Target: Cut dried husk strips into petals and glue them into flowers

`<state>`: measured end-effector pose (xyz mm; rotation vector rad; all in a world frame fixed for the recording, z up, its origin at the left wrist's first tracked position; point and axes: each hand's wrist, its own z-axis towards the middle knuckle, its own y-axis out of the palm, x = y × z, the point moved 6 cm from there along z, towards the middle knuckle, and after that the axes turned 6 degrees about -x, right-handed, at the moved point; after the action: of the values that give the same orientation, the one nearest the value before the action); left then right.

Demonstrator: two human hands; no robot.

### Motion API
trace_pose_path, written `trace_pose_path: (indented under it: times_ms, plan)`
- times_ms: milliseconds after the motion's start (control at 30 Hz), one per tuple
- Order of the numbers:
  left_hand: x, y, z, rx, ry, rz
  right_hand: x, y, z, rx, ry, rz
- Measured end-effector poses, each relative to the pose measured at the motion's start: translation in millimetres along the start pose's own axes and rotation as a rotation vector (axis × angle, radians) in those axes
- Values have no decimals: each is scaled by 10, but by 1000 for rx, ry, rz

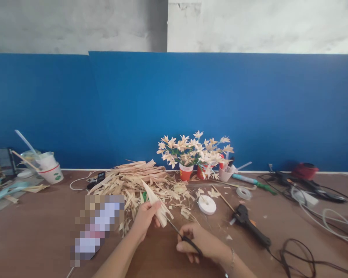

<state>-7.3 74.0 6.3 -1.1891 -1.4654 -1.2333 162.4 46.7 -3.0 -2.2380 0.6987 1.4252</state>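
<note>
The left hand [147, 217], angled toward one o'clock, pinches a ribbed, pointed husk [156, 200]. The right hand [195, 241], toward eleven, grips dark scissors [191, 245].

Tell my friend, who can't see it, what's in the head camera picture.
The left hand holds a pale corn husk while the right hand holds black-handled scissors at its lower edge. Behind, on a brown table, are a husk pile and pale flowers in cups; a glue gun lies right.

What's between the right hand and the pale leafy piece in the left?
Scissor blades, extending from the right hand toward the lower end of the pale leafy piece in the left hand. Head view shows it.
</note>
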Motion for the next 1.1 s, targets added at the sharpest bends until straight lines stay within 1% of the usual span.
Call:
trace_pose_path:
  times_ms: [167, 467, 667, 933, 1100]
  plan:
    - [23, -28, 4, 65, 34, -54, 1, 28, 20, -29, -26, 9]
    - [37, -35, -16, 109, 53, -5, 16, 9, 40, 29, -18, -56]
    - [32, -34, -14, 97, 60, 9, 33, 5, 49, 43, -20, -71]
    - [43, -30, -16, 96, 62, 66, -43, -14, 0, 83, 18, -116]
    - [58, -32, -18, 105, 77, 91, -39, -32, 10, 106, 20, -149]
